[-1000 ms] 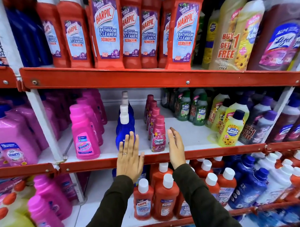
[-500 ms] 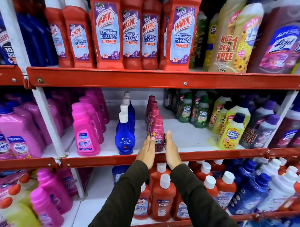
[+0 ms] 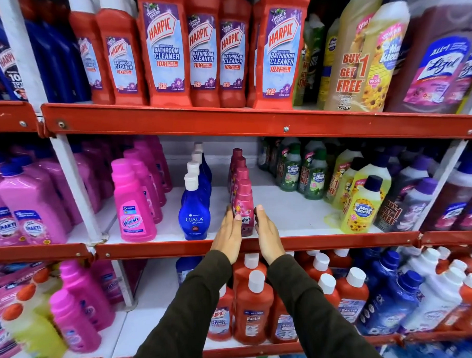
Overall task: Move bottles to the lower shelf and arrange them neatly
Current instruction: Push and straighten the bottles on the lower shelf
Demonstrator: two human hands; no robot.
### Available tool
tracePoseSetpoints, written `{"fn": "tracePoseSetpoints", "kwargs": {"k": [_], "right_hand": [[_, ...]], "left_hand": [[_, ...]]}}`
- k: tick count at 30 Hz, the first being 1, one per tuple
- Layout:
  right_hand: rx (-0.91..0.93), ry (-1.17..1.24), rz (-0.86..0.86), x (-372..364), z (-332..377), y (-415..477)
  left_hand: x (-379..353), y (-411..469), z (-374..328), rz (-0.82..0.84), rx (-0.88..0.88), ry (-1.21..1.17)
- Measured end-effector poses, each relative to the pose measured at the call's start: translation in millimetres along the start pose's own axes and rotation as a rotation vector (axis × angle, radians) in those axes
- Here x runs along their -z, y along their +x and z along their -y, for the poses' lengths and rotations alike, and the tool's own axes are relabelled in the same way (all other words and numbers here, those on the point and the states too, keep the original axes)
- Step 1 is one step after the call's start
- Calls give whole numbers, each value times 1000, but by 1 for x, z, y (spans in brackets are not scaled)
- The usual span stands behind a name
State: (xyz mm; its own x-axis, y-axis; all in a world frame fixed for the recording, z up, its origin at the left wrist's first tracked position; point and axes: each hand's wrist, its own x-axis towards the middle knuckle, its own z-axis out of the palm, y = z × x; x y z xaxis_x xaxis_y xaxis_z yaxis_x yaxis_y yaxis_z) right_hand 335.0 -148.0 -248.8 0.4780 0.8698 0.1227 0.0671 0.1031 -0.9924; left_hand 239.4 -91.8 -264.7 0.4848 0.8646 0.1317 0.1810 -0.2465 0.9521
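Near the centre of the frame, the person's left hand (image 3: 229, 235) and right hand (image 3: 267, 233) stood flat on either side of the front maroon bottle (image 3: 243, 206), fingers straight and together rather than curled. The palms looked to be pressing its lower sides, though I could not tell how firmly. That bottle stood upright at the front edge of the middle shelf (image 3: 258, 243), heading a single-file row of the same maroon bottles (image 3: 238, 165) running back toward the rear.

To do this step well, I judged the hands should squeeze evenly and low, then slide the file as one unit so no bottle tipped. The bottles were narrow and tall, so a push high up could topple them backward. Keeping the row parallel to the blue bottles (image 3: 194, 217) just to its left would make the line look neat, with the label facing out.

The maroon bottles had matching dark caps, all closed, and what was inside could not be seen through the plastic. The blue ones had white caps and seemed full of dark blue liquid. At the left of the frame, pink bottles (image 3: 133, 209) stood capped in rows. On the lower shelf (image 3: 262, 352), at the bottom centre, red bottles (image 3: 253, 312) with white caps were packed closely.
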Motion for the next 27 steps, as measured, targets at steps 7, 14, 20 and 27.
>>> {"fn": "tracePoseSetpoints", "kwargs": {"k": [7, 14, 20, 27], "right_hand": [[263, 61, -179, -14, -4, -21], [93, 72, 63, -81, -1, -26], [-74, 211, 123, -111, 3, -10], [-89, 176, 139, -118, -2, -11]], "left_hand": [[13, -27, 4, -292, -235, 24], [56, -33, 9, -688, -305, -39], [95, -14, 14, -307, 56, -338], [104, -8, 21, -196, 102, -449]]}}
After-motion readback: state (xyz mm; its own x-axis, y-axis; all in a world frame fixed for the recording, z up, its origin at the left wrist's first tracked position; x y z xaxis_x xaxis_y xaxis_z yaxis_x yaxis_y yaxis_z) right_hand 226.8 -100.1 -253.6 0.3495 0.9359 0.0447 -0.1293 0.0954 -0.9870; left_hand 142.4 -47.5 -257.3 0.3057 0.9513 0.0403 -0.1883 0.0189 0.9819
